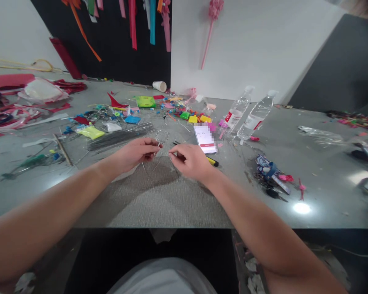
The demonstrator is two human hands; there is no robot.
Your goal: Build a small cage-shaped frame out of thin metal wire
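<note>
My left hand (135, 154) pinches a thin silver wire (160, 138) bent into a loop, held just above the grey table (159, 196). My right hand (190, 161) is closed over a tool with a yellow and black handle (213, 162) whose tip points toward the wire. The two hands are close together at the table's middle. A smartphone (205, 138) with a lit screen lies just beyond my right hand.
A bundle of dark wires (119, 138) lies beyond my left hand. Colourful clay packets and scraps (171, 110) litter the far side. Two clear water bottles (248, 114) lie at right, keys and trinkets (272, 175) nearer. A paper cup (159, 85) lies near the wall.
</note>
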